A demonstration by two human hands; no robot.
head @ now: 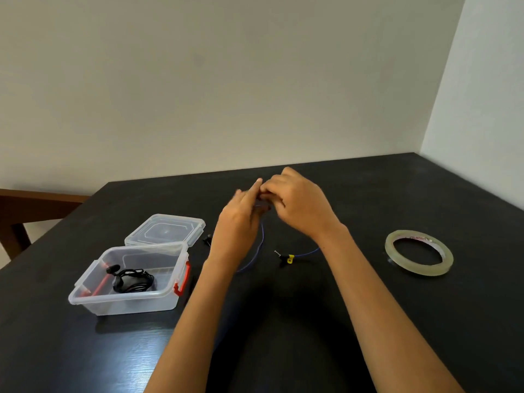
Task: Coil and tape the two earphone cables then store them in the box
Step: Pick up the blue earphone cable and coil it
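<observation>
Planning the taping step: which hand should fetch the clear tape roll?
Right, probably. The clear tape roll lies nearer the right hand; the left hand could hold the thin blue cable.

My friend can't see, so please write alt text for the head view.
A person's left hand and right hand meet above a black table, handling a blue earphone cable. Left of them an open clear box holds a coiled black cable, its lid behind; a tape roll lies right.

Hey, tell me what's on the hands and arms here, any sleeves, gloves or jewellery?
Nothing worn shows. The left hand and right hand are bare, with no gloves, rings or watch visible. The left forearm and right forearm are uncovered down to the frame's lower edge; no sleeve appears.
</observation>
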